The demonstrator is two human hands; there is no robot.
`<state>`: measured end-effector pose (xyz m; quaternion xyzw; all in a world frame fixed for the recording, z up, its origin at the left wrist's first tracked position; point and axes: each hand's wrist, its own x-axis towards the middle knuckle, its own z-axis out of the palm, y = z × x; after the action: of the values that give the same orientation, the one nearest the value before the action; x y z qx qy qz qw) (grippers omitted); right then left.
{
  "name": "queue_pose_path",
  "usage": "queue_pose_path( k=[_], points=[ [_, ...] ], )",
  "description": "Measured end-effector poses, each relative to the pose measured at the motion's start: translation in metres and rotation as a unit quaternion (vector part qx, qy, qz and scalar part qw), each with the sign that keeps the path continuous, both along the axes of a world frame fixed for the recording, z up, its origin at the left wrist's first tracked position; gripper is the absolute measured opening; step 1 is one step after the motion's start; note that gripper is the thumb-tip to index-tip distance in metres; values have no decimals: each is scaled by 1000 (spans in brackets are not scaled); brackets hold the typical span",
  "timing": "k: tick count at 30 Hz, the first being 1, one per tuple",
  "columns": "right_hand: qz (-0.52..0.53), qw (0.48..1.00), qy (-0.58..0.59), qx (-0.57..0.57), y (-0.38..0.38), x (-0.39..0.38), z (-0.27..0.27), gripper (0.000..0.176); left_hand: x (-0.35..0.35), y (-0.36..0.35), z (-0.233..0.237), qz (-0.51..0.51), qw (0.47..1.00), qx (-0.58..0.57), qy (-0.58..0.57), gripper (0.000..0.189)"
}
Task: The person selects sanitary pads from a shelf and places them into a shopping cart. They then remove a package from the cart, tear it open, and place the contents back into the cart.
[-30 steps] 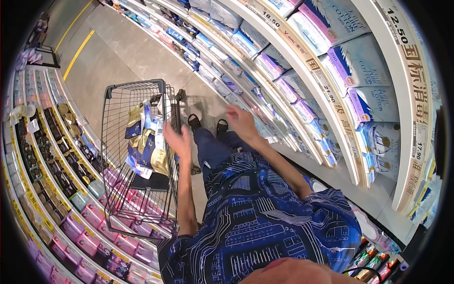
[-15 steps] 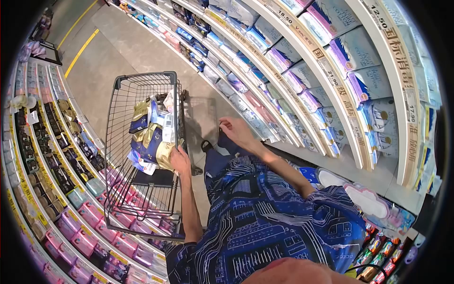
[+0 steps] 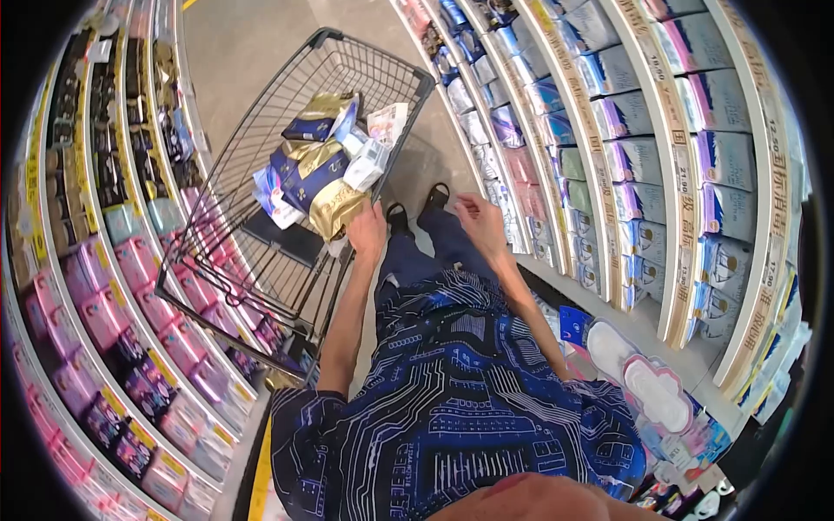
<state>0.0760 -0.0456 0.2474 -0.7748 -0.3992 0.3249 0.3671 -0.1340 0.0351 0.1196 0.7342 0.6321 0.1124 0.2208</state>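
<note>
A black wire shopping cart (image 3: 228,165) stands in front of me in a shop aisle. It holds several gold and dark blue packs (image 3: 314,165) and a small white box (image 3: 366,163). My left hand (image 3: 367,233) grips the cart's near edge, beside a gold pack (image 3: 337,209). My right hand (image 3: 480,222) hangs free in the air to the right of the cart, fingers loosely curled, holding nothing. My feet in black sandals (image 3: 415,208) show below the hands.
Shelves of blue, purple and pink packaged goods (image 3: 634,165) with price strips curve along the right. On the left run shelves of pink and purple packs (image 3: 113,304). Grey floor (image 3: 252,52) stretches ahead of the cart. A pad-shaped display (image 3: 647,382) sits low right.
My view has swung, so the cart now sits higher and tilted right. My left hand has stayed on the cart's edge. My right hand has lifted slightly, closer to the right shelves.
</note>
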Motion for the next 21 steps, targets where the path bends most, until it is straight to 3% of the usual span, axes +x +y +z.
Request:
queue_pose_path(
  k=[10, 17, 21],
  points=[
    [36, 995, 14, -92, -7, -29, -16, 26, -46, -43, -16, -38, 997, 43, 55, 30],
    [78, 995, 20, -58, -33, -36, -45, 27, -70, -67, -27, -71, 992, 83, 59, 31],
    [69, 996, 23, -50, -54, -36, -50, 28, -72, -74, -29, -75, 993, 52, 69, 33]
  ],
)
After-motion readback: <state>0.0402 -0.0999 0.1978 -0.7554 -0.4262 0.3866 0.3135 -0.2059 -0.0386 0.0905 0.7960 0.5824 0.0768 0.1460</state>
